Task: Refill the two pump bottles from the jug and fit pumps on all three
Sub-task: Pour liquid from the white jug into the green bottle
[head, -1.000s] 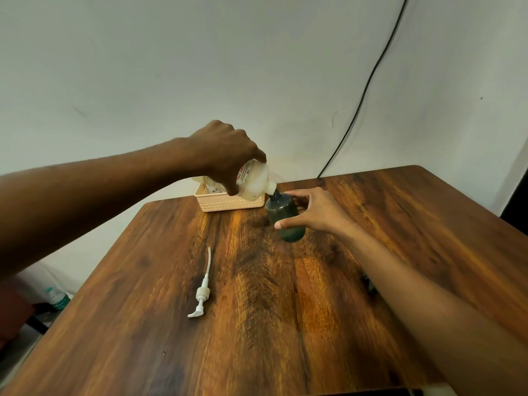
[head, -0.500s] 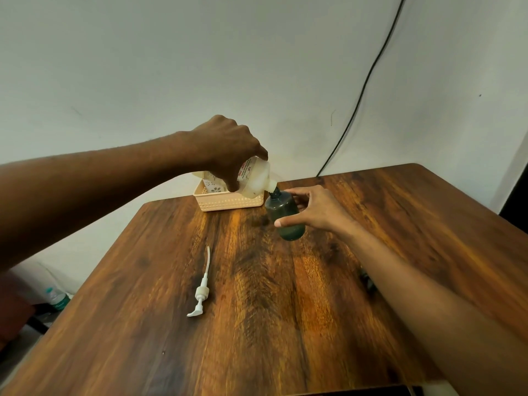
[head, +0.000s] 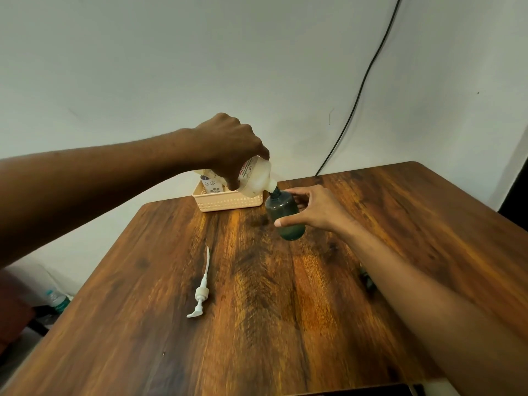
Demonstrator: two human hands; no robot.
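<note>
Your left hand (head: 228, 147) grips the tilted translucent white jug (head: 254, 178), spout on the upright dark green bottle (head: 285, 214) your right hand (head: 311, 207) clasps near the table's far edge.

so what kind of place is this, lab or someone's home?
Likely a home or plain room, not a lab: a wood-grain table against a bare white wall, a loose black cable hanging down it, and a small plastic basket of toiletries.
</note>
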